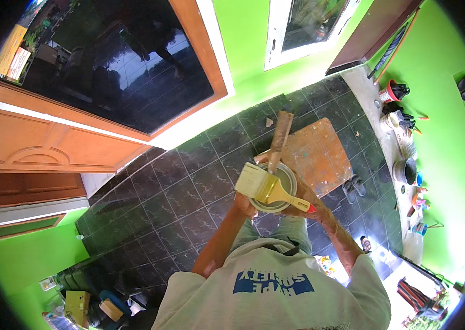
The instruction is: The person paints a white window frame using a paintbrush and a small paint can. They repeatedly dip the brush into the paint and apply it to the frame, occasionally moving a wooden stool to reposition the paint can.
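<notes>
In front of my body is a round paint can [291, 177], pale inside, held between both hands. A wide paintbrush [277, 193] lies across its mouth, cream bristles to the left, yellow handle with a red tip to the right. A flat wooden stick [281, 137] rises from the can's far rim; its lower end is hidden by the brush. My left hand [245, 204] is closed against the can's near left side. Wrapped round the right side is my right hand [305, 190], beneath the brush handle's end; fingers show at the far rim beside the stick.
A paint-spotted wooden board [317, 154] lies on the dark tiled floor [180, 181] beyond the can, with sandals [353, 188] at its near right corner. Buckets [394, 92] and pots line the green wall at right. An orange door [51, 146] and dark window [117, 66] stand left.
</notes>
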### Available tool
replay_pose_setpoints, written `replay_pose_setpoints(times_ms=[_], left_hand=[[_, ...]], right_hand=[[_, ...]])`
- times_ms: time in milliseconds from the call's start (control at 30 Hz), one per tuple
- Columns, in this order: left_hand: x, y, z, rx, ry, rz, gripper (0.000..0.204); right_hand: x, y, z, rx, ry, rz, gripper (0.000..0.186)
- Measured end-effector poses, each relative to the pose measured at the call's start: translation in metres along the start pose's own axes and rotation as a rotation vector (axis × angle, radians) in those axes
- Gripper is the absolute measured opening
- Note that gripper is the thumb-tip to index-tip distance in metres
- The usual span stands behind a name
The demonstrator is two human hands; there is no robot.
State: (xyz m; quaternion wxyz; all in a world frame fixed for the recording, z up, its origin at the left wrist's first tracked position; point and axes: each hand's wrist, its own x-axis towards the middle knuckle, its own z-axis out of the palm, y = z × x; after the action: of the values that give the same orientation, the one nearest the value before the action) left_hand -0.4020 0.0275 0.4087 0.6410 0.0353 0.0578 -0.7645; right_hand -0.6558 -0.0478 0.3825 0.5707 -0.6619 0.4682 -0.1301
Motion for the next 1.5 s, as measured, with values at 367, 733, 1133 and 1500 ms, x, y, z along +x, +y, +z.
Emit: replay_pose_setpoints(times_ms=[367, 733, 1133, 1500], left_hand=[[0.089, -0.109, -0.022, 0.177, 0.073, 0.02, 0.053], [0.155, -0.183, -0.083, 1.251, 0.545, 0.282, 0.049], [0.193, -0.188, -0.127, 1.424, 0.537, 0.42, 0.04], [0.184, -0.177, -0.096, 1.599, 0.622, 0.509, 0.04]], right_hand=[[-0.011, 0.055, -0.122, -0.18, -0.029, -0.115, 0.081], [0.006, 0.138, -0.229, -0.445, -0.027, -0.291, 0.08], [0.017, 0.177, -0.233, -0.499, -0.082, -0.422, 0.079], [0.048, 0.17, -0.242, -0.499, -0.007, -0.493, 0.079]])
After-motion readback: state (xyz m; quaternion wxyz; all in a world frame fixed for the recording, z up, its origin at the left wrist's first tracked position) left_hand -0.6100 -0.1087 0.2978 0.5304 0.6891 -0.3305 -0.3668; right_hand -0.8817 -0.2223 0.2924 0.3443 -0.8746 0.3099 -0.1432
